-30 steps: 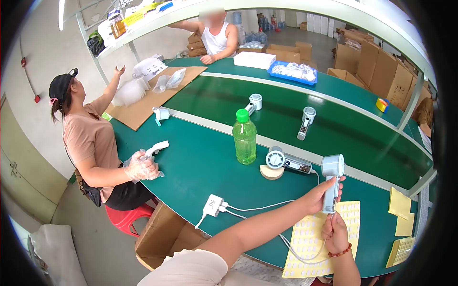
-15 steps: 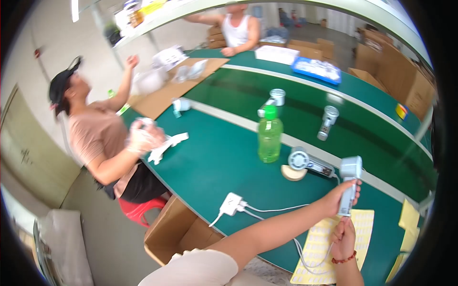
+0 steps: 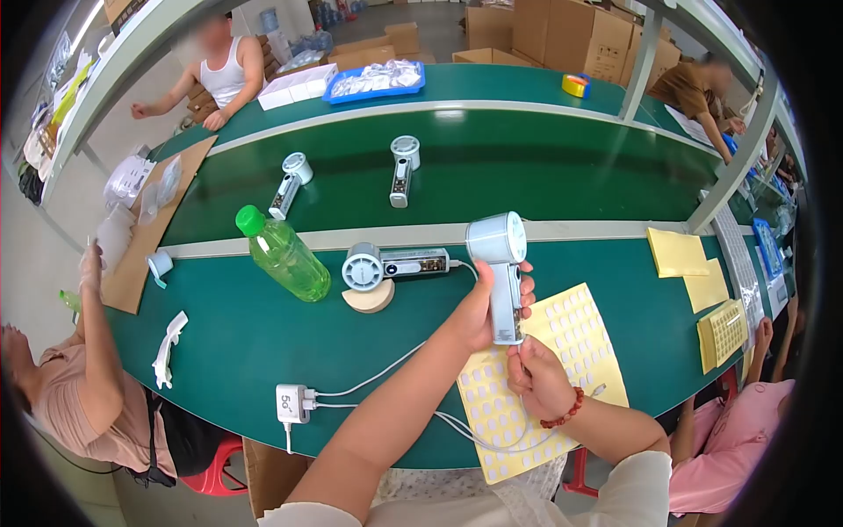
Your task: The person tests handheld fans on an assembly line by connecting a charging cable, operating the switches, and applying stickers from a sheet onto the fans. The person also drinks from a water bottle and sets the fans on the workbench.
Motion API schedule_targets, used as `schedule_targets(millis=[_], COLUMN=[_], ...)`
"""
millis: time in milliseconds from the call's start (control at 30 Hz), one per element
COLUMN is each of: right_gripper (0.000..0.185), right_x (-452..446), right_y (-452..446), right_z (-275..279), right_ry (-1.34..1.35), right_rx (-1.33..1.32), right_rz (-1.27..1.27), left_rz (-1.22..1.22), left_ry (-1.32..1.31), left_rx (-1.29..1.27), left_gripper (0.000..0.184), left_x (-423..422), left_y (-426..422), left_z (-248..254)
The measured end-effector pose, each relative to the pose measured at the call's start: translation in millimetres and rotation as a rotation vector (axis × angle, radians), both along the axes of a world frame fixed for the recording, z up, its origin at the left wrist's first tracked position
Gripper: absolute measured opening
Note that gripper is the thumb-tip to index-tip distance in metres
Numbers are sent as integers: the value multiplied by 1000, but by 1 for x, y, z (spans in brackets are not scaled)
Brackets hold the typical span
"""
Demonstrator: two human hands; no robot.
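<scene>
My left hand (image 3: 479,307) is wrapped round the handle of a light blue handheld fan (image 3: 507,294), its round head upward. Below it, my right hand (image 3: 537,379), with a red bead bracelet at the wrist, pinches a white cable at the bottom of the handle. Under my hands lies a yellow sheet of white oval stickers (image 3: 580,338). To the left, a second fan (image 3: 413,263) with a cable plugged in rests beside a round beige block (image 3: 369,297). A green bottle (image 3: 290,259) stands further left. The cables run to a white charger (image 3: 291,403).
Two more fans (image 3: 401,180) (image 3: 287,189) lie on the green belt. Yellow sticker sheets (image 3: 722,336) are at the right. A blue tray (image 3: 373,82) holds small packets at the back. Co-workers sit at left, right and across the table; metal posts (image 3: 724,180) rise at the right.
The view has swung to the right, bringing more co-workers into sight. The co-worker at the left has raised an arm, and a white piece lies on the table. My hands still hold the fan and cable.
</scene>
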State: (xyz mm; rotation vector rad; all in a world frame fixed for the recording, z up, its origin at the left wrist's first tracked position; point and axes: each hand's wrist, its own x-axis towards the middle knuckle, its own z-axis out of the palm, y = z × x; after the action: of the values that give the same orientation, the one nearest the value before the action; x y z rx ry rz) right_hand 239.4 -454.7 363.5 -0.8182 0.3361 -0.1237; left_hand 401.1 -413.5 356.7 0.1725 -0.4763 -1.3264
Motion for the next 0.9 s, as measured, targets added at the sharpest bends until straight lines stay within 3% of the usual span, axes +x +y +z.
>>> schedule_targets(millis=[133, 267, 900], right_gripper=[27, 28, 38], right_x=[-4, -8, -4], right_y=[3, 2, -2], right_z=[0, 3, 3], right_ry=[14, -17, -27], right_rx=[-6, -44, -7], right_rz=[46, 118, 197], left_rz=[-17, -202, -235], left_ry=[-104, 45, 118], left_rx=[-21, -77, -85], left_gripper=[56, 47, 38], left_x=[0, 0, 3], left_y=[1, 3, 9], left_z=[-2, 0, 3])
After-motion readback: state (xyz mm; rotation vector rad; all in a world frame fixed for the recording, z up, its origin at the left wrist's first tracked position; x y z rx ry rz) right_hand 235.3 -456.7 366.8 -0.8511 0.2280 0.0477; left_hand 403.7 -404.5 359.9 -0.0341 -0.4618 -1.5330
